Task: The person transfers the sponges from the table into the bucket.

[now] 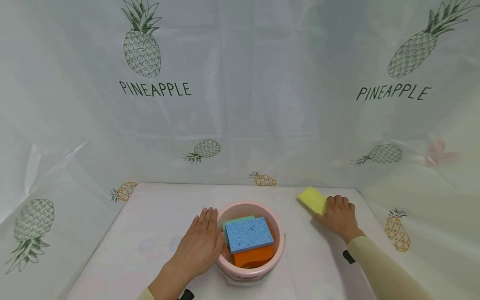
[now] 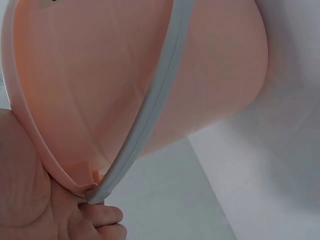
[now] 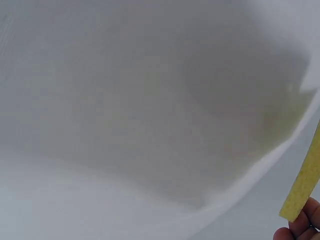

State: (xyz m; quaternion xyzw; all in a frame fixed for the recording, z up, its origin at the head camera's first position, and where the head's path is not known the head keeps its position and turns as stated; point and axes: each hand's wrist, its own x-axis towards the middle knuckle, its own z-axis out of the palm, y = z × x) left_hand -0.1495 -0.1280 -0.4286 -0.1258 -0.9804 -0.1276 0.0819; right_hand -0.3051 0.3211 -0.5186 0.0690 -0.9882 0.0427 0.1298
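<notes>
In the head view a pink bucket (image 1: 245,273) stands at the middle of the table. Inside it a blue sponge (image 1: 249,234) lies over an orange sponge (image 1: 254,257), and a green sponge (image 1: 240,220) shows behind. My left hand (image 1: 200,246) lies along the bucket's left side with straight fingers, its thumb side at the rim. From the left wrist view, this hand (image 2: 55,205) is against the rim beside the grey handle (image 2: 150,110). Off to the right, my right hand (image 1: 340,216) pinches a yellow sponge (image 1: 313,200) by one end; the right wrist view shows its thin edge.
White cloth with pineapple prints (image 1: 240,104) hangs behind and along both sides. The pale tabletop (image 1: 161,208) runs back to the cloth. A black wrist strap (image 1: 348,256) shows at the right wrist.
</notes>
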